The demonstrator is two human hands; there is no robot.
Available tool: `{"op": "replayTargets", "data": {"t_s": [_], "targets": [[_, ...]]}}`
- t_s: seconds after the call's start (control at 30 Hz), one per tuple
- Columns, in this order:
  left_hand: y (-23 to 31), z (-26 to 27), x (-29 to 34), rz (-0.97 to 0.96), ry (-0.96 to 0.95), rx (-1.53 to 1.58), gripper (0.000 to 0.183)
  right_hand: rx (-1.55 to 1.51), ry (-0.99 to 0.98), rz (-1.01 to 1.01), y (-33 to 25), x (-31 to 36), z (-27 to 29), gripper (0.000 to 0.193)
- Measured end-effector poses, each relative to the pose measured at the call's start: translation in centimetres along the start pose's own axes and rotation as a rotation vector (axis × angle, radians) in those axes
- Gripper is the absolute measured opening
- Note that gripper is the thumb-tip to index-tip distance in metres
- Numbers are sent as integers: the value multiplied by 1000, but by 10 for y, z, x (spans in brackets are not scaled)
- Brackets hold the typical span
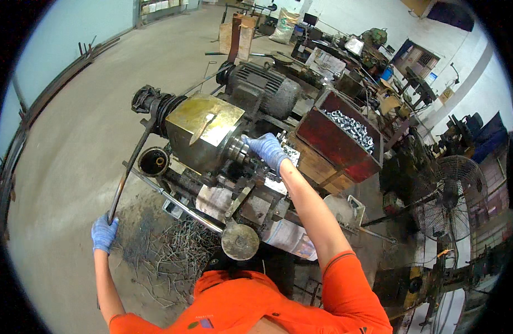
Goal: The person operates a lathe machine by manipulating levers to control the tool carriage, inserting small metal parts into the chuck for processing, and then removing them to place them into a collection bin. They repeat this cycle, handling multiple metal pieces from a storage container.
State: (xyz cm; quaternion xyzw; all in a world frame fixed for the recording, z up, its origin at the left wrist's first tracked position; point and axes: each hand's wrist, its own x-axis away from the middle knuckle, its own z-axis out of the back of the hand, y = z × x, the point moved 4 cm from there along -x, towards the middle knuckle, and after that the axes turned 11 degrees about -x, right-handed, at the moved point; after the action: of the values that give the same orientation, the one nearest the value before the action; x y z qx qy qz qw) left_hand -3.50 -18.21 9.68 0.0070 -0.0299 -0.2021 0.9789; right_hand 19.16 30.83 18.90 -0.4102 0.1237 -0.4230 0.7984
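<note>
My left hand (104, 234), in a blue knitted glove, is wrapped round the lower end of a long metal lever (121, 186). That lever runs up to the black pulley end of a lathe headstock (196, 133) with a brassy top plate. My right hand (266, 149), gloved the same way, reaches to the front of the steel chuck (237, 150). Its fingers are drawn together at the chuck face, and whatever they hold is hidden. A flat metal piece (203, 128) lies on the top plate.
A red bin (334, 146) of small shiny metal parts stands right of the lathe. Behind the headstock sits a ribbed motor (262, 86). A chrome bar (178, 204) and round handwheel (239, 241) project towards me. Metal shavings (181, 245) litter the floor. A fan (450, 195) stands far right.
</note>
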Motion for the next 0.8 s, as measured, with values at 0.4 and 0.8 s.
{"op": "replayTargets", "data": {"t_s": [0.4, 0.8], "targets": [[-32, -5, 29, 105, -25, -61, 32, 9, -80, 100, -17, 8, -10, 56], [-138, -3, -153, -157, 389, -615, 28, -26, -40, 70, 1, 0, -14, 50]]}}
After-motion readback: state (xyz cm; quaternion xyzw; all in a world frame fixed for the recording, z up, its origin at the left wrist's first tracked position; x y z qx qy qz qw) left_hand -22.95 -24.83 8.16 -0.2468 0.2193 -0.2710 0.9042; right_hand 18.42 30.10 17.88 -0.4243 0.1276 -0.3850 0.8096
